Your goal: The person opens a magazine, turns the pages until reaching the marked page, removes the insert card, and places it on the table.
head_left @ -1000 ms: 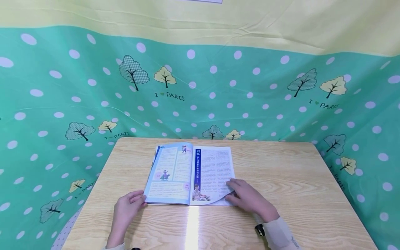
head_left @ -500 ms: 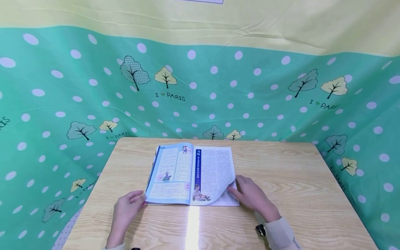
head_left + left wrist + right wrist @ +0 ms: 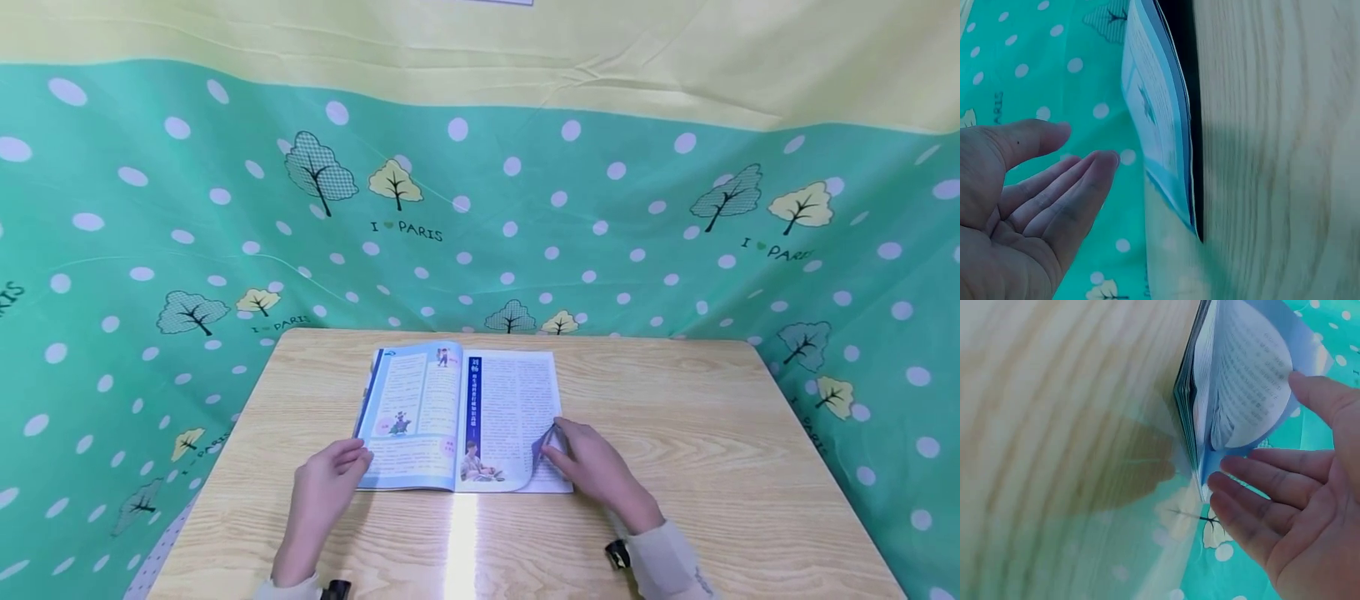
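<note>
An open magazine (image 3: 420,400) lies on the table, with a blue-bordered left page and a text-filled right page (image 3: 506,408). At its lower right corner my right hand (image 3: 600,467) holds the right page's curled corner between thumb and fingers. The right wrist view shows the thumb of this hand (image 3: 1297,512) against the bent sheet (image 3: 1254,381), with the fingers by its lower edge. My left hand (image 3: 322,500) hovers over the magazine's lower left corner. In the left wrist view, that hand (image 3: 1029,200) has its thumb and fingers apart, with nothing between them.
The magazine lies near the middle of a wooden table (image 3: 675,400). A green dotted curtain (image 3: 480,233) with printed trees hangs behind and along both sides. Dark devices show at both wrists, including a right wrist camera (image 3: 618,554).
My left hand has moved right and up from the magazine's left edge to over its corner. At the right page, the lifted corner has curled further over in my right hand.
</note>
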Demonstrator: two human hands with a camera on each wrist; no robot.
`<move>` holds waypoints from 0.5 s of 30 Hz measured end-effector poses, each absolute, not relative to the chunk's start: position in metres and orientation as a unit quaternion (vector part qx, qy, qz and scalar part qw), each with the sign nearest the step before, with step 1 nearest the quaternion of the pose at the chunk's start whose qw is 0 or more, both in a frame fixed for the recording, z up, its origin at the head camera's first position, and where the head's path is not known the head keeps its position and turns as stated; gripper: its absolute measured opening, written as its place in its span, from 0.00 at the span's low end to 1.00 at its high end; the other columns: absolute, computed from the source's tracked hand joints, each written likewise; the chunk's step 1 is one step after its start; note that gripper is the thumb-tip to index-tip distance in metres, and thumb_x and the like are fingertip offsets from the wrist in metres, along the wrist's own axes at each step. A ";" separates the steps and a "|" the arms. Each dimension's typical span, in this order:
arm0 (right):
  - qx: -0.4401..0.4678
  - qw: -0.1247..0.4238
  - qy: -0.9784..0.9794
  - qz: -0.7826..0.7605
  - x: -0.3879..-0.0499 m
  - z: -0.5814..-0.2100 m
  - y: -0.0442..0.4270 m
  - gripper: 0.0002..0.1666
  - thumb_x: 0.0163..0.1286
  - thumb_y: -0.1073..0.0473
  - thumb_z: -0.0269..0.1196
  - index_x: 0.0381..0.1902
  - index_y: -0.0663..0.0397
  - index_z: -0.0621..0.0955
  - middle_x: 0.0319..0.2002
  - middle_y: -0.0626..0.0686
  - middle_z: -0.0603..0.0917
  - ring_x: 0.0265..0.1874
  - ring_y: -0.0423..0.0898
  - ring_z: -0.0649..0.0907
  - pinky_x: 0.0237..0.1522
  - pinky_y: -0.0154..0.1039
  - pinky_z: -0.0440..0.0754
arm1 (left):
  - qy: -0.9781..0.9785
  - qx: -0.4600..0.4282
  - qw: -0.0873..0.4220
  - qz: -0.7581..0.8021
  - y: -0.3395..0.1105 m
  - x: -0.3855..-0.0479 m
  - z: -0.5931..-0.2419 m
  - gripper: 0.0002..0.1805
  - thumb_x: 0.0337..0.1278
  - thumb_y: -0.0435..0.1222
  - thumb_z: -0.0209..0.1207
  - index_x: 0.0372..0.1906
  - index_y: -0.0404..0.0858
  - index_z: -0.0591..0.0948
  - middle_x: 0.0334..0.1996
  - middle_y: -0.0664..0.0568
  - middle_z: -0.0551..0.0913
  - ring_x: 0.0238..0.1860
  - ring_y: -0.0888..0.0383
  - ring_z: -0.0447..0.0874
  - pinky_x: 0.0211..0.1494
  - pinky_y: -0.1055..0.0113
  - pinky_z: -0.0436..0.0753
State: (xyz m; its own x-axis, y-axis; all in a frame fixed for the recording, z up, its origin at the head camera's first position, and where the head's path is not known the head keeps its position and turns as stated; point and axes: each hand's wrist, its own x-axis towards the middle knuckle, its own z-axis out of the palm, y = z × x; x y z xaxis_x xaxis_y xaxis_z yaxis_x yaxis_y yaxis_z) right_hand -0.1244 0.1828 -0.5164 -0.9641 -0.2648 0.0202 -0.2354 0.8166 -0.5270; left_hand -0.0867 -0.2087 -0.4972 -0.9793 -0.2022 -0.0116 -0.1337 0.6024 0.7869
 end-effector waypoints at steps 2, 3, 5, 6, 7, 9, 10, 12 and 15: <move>-0.134 0.020 0.949 -0.283 -0.124 -0.516 0.180 0.36 0.72 0.51 0.66 0.68 0.69 0.70 0.60 0.66 0.78 0.61 0.62 0.77 0.65 0.57 0.75 | -0.892 0.086 0.038 -0.443 -0.203 -0.089 -0.497 0.18 0.65 0.38 0.65 0.54 0.30 0.83 0.43 0.40 0.88 0.45 0.46 0.88 0.48 0.56 0.89; -0.135 0.016 0.947 -0.289 -0.124 -0.516 0.179 0.36 0.71 0.52 0.66 0.69 0.68 0.70 0.61 0.64 0.79 0.61 0.61 0.77 0.65 0.56 0.75 | -0.891 0.081 0.038 -0.446 -0.200 -0.090 -0.498 0.18 0.65 0.38 0.65 0.53 0.30 0.83 0.43 0.40 0.88 0.45 0.46 0.88 0.48 0.57 0.89; -0.138 0.011 0.944 -0.299 -0.124 -0.515 0.176 0.37 0.71 0.53 0.66 0.70 0.66 0.68 0.61 0.61 0.79 0.63 0.59 0.76 0.66 0.55 0.74 | -0.888 0.069 0.040 -0.453 -0.193 -0.092 -0.498 0.18 0.64 0.37 0.66 0.53 0.30 0.84 0.44 0.41 0.88 0.45 0.47 0.88 0.47 0.59 0.89; -0.138 0.009 0.942 -0.306 -0.124 -0.515 0.174 0.38 0.71 0.54 0.67 0.71 0.65 0.67 0.62 0.59 0.79 0.64 0.57 0.76 0.67 0.54 0.73 | -0.886 0.062 0.041 -0.457 -0.190 -0.092 -0.499 0.18 0.63 0.37 0.67 0.52 0.30 0.84 0.44 0.41 0.88 0.45 0.47 0.88 0.47 0.60 0.89; -0.140 0.008 0.939 -0.313 -0.124 -0.514 0.173 0.39 0.71 0.54 0.67 0.72 0.64 0.66 0.62 0.57 0.80 0.64 0.56 0.75 0.68 0.53 0.72 | -0.885 0.053 0.042 -0.461 -0.187 -0.093 -0.499 0.17 0.63 0.37 0.67 0.52 0.30 0.84 0.44 0.41 0.88 0.45 0.48 0.88 0.46 0.61 0.89; -0.146 0.007 0.935 -0.323 -0.125 -0.513 0.169 0.40 0.70 0.55 0.67 0.73 0.63 0.65 0.64 0.56 0.78 0.66 0.55 0.74 0.69 0.53 0.70 | -0.881 0.037 0.046 -0.470 -0.180 -0.094 -0.499 0.17 0.63 0.37 0.67 0.51 0.30 0.84 0.43 0.43 0.88 0.45 0.49 0.88 0.46 0.64 0.89; -0.151 0.008 0.934 -0.324 -0.125 -0.513 0.168 0.40 0.71 0.55 0.67 0.74 0.62 0.64 0.65 0.55 0.77 0.67 0.54 0.73 0.70 0.52 0.70 | -0.878 0.028 0.048 -0.475 -0.176 -0.095 -0.499 0.17 0.63 0.37 0.67 0.51 0.30 0.84 0.43 0.43 0.88 0.45 0.49 0.88 0.45 0.65 0.89; -0.166 0.007 0.933 -0.318 -0.125 -0.513 0.165 0.40 0.71 0.55 0.66 0.75 0.60 0.64 0.67 0.56 0.75 0.67 0.54 0.72 0.70 0.52 0.70 | -0.872 0.010 0.053 -0.487 -0.170 -0.096 -0.499 0.16 0.63 0.37 0.67 0.50 0.30 0.85 0.43 0.44 0.88 0.44 0.50 0.88 0.45 0.67 0.89; -0.203 0.005 0.931 -0.303 -0.125 -0.514 0.161 0.39 0.72 0.57 0.65 0.75 0.61 0.64 0.70 0.59 0.71 0.69 0.55 0.70 0.71 0.51 0.69 | -0.860 -0.013 0.054 -0.507 -0.161 -0.097 -0.499 0.17 0.63 0.37 0.67 0.50 0.30 0.85 0.42 0.45 0.88 0.43 0.52 0.88 0.45 0.69 0.88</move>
State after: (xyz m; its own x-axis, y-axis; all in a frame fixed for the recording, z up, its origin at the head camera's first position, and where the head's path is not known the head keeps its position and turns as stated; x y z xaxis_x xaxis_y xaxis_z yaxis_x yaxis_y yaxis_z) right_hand -0.1250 0.1607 -0.5139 -0.9178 -0.3805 0.1135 -0.3745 0.7344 -0.5660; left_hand -0.0966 -0.1610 -0.4992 -0.9938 -0.0321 0.1069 0.0779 0.4861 0.8704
